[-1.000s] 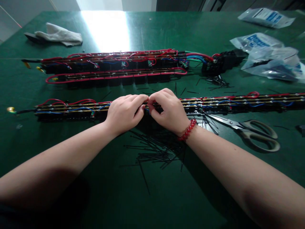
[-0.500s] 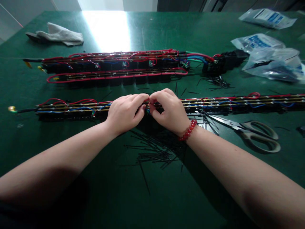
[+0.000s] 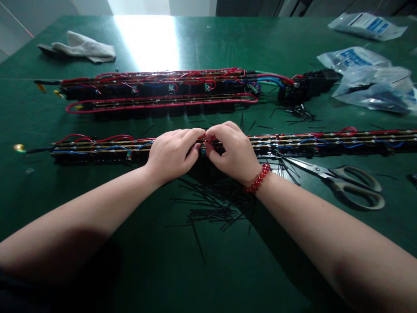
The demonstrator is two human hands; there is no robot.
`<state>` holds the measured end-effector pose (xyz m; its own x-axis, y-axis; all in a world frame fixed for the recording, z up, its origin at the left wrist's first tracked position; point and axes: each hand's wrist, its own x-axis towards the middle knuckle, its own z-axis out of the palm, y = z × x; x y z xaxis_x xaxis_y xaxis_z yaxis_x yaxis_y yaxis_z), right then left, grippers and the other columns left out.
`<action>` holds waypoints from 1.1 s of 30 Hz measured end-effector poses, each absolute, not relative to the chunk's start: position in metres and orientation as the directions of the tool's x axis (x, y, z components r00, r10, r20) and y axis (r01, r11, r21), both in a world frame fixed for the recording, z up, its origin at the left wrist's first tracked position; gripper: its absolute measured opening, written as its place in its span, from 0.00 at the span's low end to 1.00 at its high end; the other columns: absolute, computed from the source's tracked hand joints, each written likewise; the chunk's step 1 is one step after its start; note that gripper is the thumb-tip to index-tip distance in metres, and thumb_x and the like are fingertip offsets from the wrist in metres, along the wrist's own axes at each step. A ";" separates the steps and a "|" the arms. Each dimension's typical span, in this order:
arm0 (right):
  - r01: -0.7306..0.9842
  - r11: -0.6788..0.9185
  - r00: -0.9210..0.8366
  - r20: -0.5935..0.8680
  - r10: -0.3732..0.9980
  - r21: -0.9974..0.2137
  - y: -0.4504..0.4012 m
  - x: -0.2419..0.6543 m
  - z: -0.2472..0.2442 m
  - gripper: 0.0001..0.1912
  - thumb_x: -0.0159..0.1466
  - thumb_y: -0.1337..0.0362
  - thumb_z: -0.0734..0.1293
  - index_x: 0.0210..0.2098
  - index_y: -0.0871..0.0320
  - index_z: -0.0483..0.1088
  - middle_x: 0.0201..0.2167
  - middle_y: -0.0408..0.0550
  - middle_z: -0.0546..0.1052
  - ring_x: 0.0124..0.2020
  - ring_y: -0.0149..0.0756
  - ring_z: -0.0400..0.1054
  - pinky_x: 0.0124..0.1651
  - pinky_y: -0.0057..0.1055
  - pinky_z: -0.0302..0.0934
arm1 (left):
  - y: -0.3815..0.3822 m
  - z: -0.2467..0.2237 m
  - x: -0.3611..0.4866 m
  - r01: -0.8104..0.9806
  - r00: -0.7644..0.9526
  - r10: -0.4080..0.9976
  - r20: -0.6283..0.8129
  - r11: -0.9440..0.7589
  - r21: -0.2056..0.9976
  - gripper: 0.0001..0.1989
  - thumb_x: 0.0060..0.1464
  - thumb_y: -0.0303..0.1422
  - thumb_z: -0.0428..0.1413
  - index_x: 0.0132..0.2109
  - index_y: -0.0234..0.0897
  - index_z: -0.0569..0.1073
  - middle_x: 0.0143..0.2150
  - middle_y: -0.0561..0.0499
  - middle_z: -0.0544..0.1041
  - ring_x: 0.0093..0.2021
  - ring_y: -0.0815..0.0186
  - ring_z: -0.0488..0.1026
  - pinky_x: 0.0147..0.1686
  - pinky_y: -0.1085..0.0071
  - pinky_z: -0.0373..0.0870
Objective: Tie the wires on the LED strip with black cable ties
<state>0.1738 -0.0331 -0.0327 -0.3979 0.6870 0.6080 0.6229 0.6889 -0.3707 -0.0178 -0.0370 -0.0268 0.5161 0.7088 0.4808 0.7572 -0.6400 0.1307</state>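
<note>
A long black strip assembly [image 3: 325, 141] with brass-coloured rods and red and blue wires lies across the table. Over its middle, my left hand [image 3: 174, 152] and my right hand [image 3: 231, 150] meet at the fingertips. Both hands are closed in a pinch at the strip; whatever lies between the fingers is too small and hidden to name. A red bead bracelet [image 3: 258, 178] circles my right wrist. Just below the hands is a loose pile of thin black ties [image 3: 215, 208].
Scissors [image 3: 339, 176] lie right of the hands. Behind are a second wired assembly [image 3: 156, 82] joined by cables to a black connector block [image 3: 306, 84], plastic bags [image 3: 374, 87] at the right, and a grey cloth [image 3: 84, 47] on the green table [image 3: 146, 261].
The view has shifted very slightly, so the table items appear a little further right. My hands keep the same pinched pose at the strip.
</note>
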 end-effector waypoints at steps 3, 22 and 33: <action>0.618 0.698 -0.401 0.620 0.675 -0.361 -0.033 0.174 -0.033 0.05 0.62 0.71 0.63 0.36 0.56 0.67 0.33 0.47 0.76 0.38 0.38 0.65 0.41 0.35 0.62 | -0.037 -0.027 -0.018 0.755 0.518 0.707 0.482 -0.643 0.132 0.14 0.63 0.33 0.49 0.53 0.38 0.73 0.44 0.48 0.81 0.42 0.60 0.79 0.40 0.66 0.71; 0.617 0.661 -0.370 0.583 0.723 -0.427 -0.036 0.175 -0.032 0.12 0.63 0.69 0.64 0.46 0.55 0.65 0.36 0.45 0.75 0.41 0.39 0.69 0.45 0.38 0.64 | -0.038 -0.026 -0.017 0.767 0.479 0.736 0.477 -0.616 0.179 0.18 0.60 0.32 0.51 0.57 0.37 0.69 0.48 0.47 0.81 0.45 0.60 0.79 0.40 0.67 0.73; 0.598 0.641 -0.339 0.574 0.746 -0.481 -0.037 0.174 -0.032 0.13 0.63 0.70 0.64 0.47 0.54 0.65 0.36 0.45 0.75 0.40 0.37 0.70 0.45 0.38 0.65 | -0.038 -0.025 -0.017 0.726 0.436 0.738 0.515 -0.626 0.284 0.16 0.61 0.31 0.50 0.55 0.37 0.71 0.49 0.47 0.80 0.48 0.61 0.78 0.46 0.66 0.74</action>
